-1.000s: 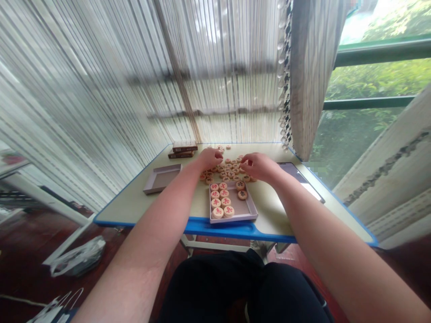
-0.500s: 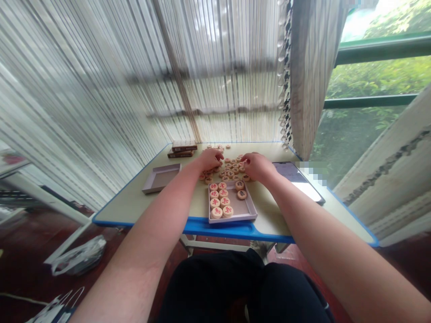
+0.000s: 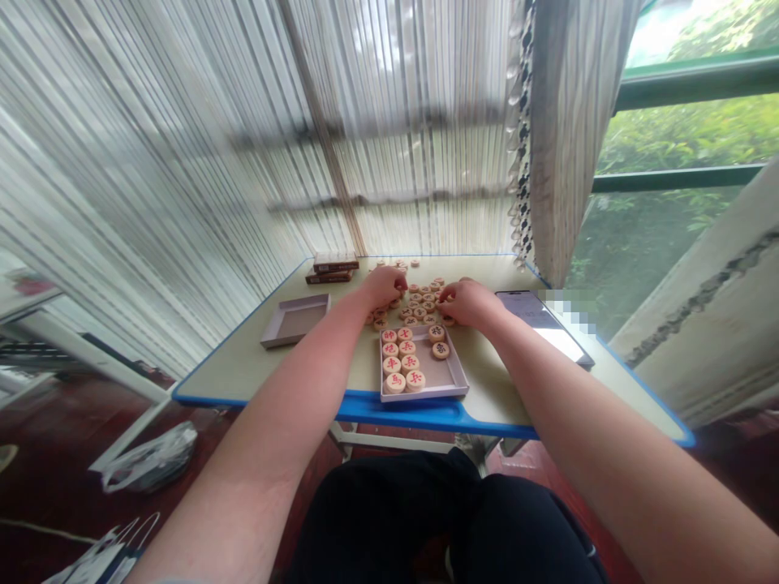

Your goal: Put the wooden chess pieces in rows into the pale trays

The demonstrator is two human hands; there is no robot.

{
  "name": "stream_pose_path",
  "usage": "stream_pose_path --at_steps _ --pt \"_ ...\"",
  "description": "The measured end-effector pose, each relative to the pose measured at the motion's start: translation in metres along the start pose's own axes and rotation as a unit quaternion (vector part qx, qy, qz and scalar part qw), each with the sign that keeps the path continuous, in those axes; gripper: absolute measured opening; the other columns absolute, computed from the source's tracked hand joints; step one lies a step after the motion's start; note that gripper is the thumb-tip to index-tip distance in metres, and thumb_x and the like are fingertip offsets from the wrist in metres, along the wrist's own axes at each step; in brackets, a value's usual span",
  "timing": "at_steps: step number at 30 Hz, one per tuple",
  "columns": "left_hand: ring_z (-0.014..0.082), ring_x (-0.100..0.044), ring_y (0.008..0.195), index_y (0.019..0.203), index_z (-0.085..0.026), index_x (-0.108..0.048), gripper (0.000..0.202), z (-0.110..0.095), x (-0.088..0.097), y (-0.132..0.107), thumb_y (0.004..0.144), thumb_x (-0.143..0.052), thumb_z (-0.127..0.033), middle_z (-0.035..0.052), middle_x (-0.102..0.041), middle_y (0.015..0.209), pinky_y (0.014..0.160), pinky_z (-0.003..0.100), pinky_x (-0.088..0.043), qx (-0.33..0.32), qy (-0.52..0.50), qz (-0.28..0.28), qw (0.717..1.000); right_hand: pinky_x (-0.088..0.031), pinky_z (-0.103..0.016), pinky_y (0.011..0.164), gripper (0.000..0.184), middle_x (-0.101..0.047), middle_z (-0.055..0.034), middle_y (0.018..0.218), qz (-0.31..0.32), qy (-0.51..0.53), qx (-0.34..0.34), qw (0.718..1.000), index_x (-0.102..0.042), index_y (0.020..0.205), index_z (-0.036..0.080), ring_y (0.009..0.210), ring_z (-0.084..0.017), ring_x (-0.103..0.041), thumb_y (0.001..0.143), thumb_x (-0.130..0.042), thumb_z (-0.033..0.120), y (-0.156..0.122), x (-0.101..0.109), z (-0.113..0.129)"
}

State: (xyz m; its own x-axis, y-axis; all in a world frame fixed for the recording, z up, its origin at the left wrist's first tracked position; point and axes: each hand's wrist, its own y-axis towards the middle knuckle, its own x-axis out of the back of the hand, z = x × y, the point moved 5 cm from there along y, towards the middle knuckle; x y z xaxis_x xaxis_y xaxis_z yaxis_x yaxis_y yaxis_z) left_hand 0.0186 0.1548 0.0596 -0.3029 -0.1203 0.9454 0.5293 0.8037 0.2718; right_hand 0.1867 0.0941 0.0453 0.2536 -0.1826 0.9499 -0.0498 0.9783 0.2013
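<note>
Round wooden Chinese chess pieces [image 3: 419, 311] lie scattered over the table between my hands. My left hand [image 3: 387, 285] is over the left of the pile, fingers curled and thumb drawn in; what they hold, if anything, is hidden. At the pile's right side my right hand [image 3: 468, 302] has its fingertips and thumb closed at the edge of a piece. Nearer to me is a shallow open box [image 3: 451, 375]. Red-marked pieces [image 3: 410, 363] fill two columns at its left, and two dark-marked pieces [image 3: 441, 350] sit at its upper right.
A box lid or second tray [image 3: 292, 334] lies at the left. Two small stacked boxes [image 3: 333, 266] stand at the back left. A phone or tablet [image 3: 551, 332] rests on the right of the table [image 3: 237, 381]. Striped string curtains [image 3: 389, 162] hang behind.
The left thumb and fingers have come closer together. My right hand's fingers have shifted slightly at the pile's edge. The whole view has moved a little; the boxed pieces look the same.
</note>
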Motion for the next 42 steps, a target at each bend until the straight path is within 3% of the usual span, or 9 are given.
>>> stream_pose_path --at_steps 12,20,27,29,31,34,37,39,42 --pt "0.0162 -0.063 0.077 0.088 -0.015 -0.074 0.028 0.002 0.001 -0.001 0.065 -0.057 -0.012 0.0045 -0.072 0.083 0.073 0.025 -0.047 0.022 0.004 0.027 0.999 -0.043 -0.029 0.063 0.029 -0.066 -0.0099 0.094 0.005 0.009 -0.033 0.999 -0.072 0.088 0.021 0.077 -0.022 -0.061 0.067 -0.061 0.039 0.000 0.001 -0.005" --pt "0.0167 -0.064 0.077 0.092 -0.017 -0.074 0.030 0.003 0.005 -0.001 0.068 -0.057 -0.014 0.0046 -0.073 0.082 0.076 0.026 -0.047 0.036 0.013 0.041 0.998 -0.044 -0.031 0.070 0.035 -0.063 -0.0131 0.107 -0.071 0.070 -0.080 0.992 -0.066 0.104 0.018 0.088 -0.024 -0.060 0.075 -0.052 0.031 0.001 0.008 -0.016" --pt "0.0180 -0.064 0.076 0.088 -0.017 -0.075 0.025 0.004 0.001 -0.002 0.068 -0.061 -0.022 0.0054 -0.073 0.079 0.077 0.027 -0.048 0.028 -0.007 0.072 0.997 -0.044 -0.031 0.071 0.034 -0.064 -0.0118 0.103 -0.070 0.077 -0.088 0.991 -0.066 0.103 0.018 0.087 -0.023 -0.060 0.077 -0.051 0.033 0.003 0.004 -0.018" --pt "0.0170 -0.064 0.079 0.091 -0.017 -0.075 0.027 0.006 0.003 -0.001 0.070 -0.058 -0.019 0.0047 -0.073 0.083 0.080 0.026 -0.048 0.037 -0.042 0.046 0.997 -0.044 -0.030 0.071 0.034 -0.063 -0.0118 0.105 -0.074 0.080 -0.088 0.990 -0.065 0.104 0.018 0.086 -0.022 -0.060 0.077 -0.050 0.031 0.003 0.005 -0.018" --pt "0.0166 -0.064 0.084 0.096 -0.017 -0.073 0.031 0.013 0.008 0.000 0.071 -0.054 -0.015 0.0052 -0.073 0.090 0.084 0.027 -0.048 0.065 -0.085 -0.015 0.994 -0.044 -0.030 0.071 0.035 -0.062 -0.0118 0.107 -0.077 0.084 -0.090 0.989 -0.064 0.106 0.018 0.085 -0.022 -0.060 0.076 -0.050 0.029 0.002 0.005 -0.019" --pt "0.0164 -0.063 0.090 0.098 -0.015 -0.072 0.034 0.028 0.015 0.000 0.071 -0.051 -0.010 0.0071 -0.071 0.097 0.085 0.028 -0.048 0.120 -0.168 -0.102 0.973 -0.044 -0.031 0.072 0.036 -0.061 -0.0118 0.108 -0.081 0.083 -0.092 0.989 -0.064 0.107 0.018 0.086 -0.022 -0.060 0.076 -0.050 0.028 0.001 0.007 -0.019" --pt "0.0158 -0.064 0.085 0.097 -0.013 -0.071 0.034 0.041 0.020 -0.003 0.069 -0.053 -0.010 0.0086 -0.072 0.094 0.079 0.026 -0.050 0.176 -0.219 -0.134 0.950 -0.044 -0.031 0.073 0.035 -0.061 -0.0120 0.109 -0.081 0.080 -0.090 0.989 -0.064 0.106 0.018 0.088 -0.023 -0.060 0.075 -0.050 0.029 0.001 0.007 -0.018" --pt "0.0164 -0.064 0.080 0.096 -0.011 -0.071 0.033 0.045 0.020 -0.006 0.067 -0.055 -0.011 0.0092 -0.072 0.089 0.074 0.025 -0.050 0.202 -0.212 -0.100 0.951 -0.044 -0.032 0.074 0.036 -0.061 -0.0122 0.109 -0.080 0.078 -0.085 0.990 -0.064 0.107 0.018 0.088 -0.023 -0.060 0.075 -0.050 0.030 0.001 0.006 -0.018" --pt "0.0183 -0.065 0.077 0.089 -0.012 -0.074 0.030 0.044 0.018 -0.008 0.062 -0.059 -0.010 0.0084 -0.072 0.083 0.073 0.026 -0.050 0.202 -0.121 -0.010 0.972 -0.045 -0.032 0.073 0.038 -0.061 -0.0127 0.109 -0.073 0.078 -0.081 0.991 -0.064 0.108 0.018 0.087 -0.023 -0.060 0.076 -0.049 0.031 0.002 0.005 -0.018"
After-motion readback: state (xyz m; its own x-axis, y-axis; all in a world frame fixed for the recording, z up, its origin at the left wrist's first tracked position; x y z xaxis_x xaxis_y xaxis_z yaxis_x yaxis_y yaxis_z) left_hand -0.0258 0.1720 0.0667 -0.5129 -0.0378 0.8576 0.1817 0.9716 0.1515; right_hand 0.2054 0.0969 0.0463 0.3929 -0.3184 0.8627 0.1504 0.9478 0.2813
